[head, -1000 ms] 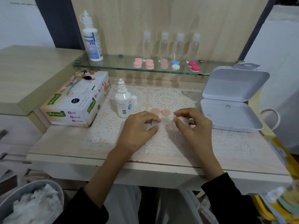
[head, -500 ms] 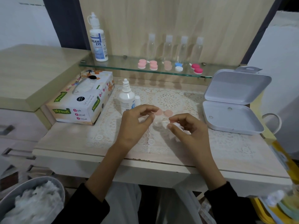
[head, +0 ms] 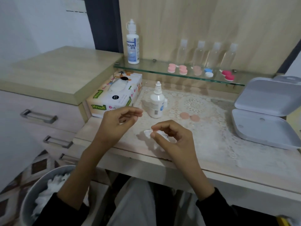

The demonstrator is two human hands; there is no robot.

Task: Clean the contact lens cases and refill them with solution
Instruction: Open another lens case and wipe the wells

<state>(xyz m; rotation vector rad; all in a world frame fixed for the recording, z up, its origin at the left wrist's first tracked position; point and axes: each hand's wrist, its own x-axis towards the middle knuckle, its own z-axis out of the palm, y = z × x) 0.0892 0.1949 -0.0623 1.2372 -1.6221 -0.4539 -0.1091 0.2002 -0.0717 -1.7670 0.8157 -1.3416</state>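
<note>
My left hand [head: 120,121] hovers over the table's left part, its fingers curled round a small pale lens case base that is mostly hidden. To its right, my right hand [head: 171,136] pinches a crumpled white tissue [head: 147,133] just above the lace mat [head: 203,128]. Two pink caps [head: 189,116] lie loose on the mat behind my hands. The small white solution bottle [head: 156,103] stands uncapped, its cap [head: 165,101] beside it.
The glass shelf [head: 146,69] carries a large solution bottle [head: 132,44], several coloured lens cases [head: 183,70] and several clear bottles [head: 198,53]. A tissue box [head: 114,95] sits left, an open grey box [head: 263,128] right. A bin [head: 29,201] with used tissues stands below left.
My hands have separated: the left moved left with the small case, and the right drew back toward me with the tissue. The camera view swung left and down.
</note>
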